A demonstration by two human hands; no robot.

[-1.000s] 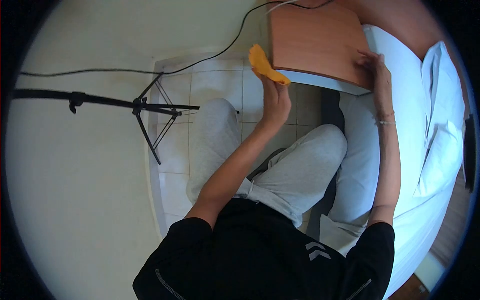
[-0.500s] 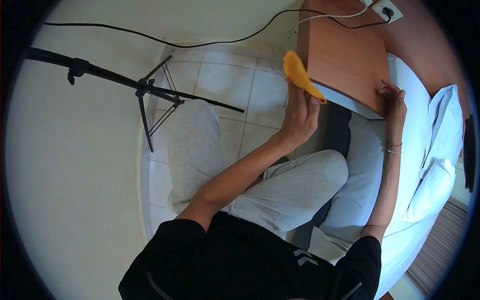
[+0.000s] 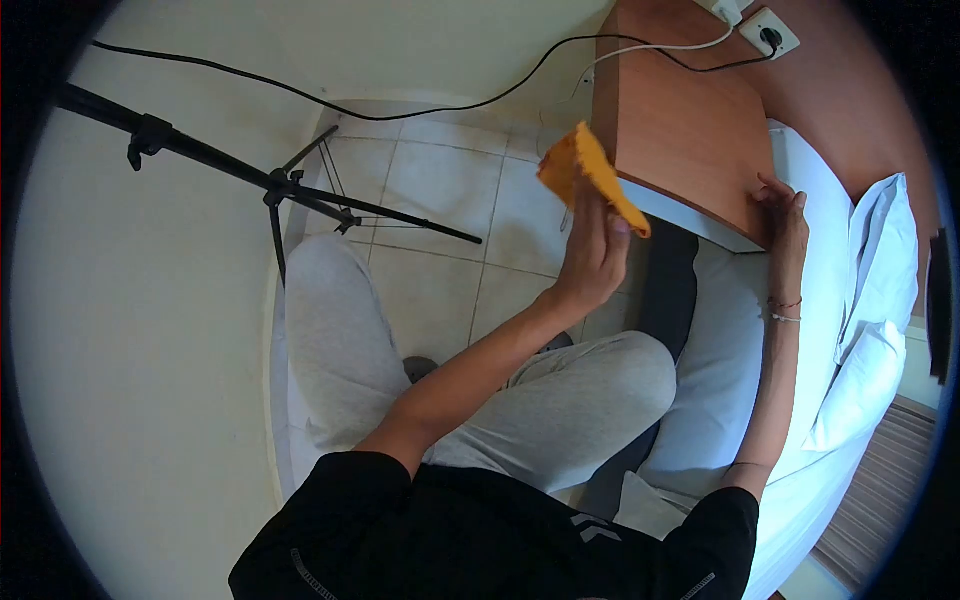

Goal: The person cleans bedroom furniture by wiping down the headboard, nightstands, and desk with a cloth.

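A folded orange-yellow cloth [image 3: 592, 175] is pinched in the fingers of my left hand [image 3: 597, 248], held up in front of the left front corner of a brown wooden cabinet top [image 3: 690, 130]. My right hand [image 3: 785, 215] rests at the right front edge of that top, beside the white bedding; its fingers are apart and nothing shows in them. Bracelets circle my right wrist.
A black tripod stand [image 3: 280, 185] is at the left over the tiled floor [image 3: 440, 190]. A black cable [image 3: 380, 117] runs across to a wall socket [image 3: 770, 35]. At the right lies a bed with white pillows [image 3: 875, 240].
The view has shifted, bringing the socket into sight. My left hand has turned the cloth a little, and its far part now spreads leftward. My right hand stays at the cabinet's edge.
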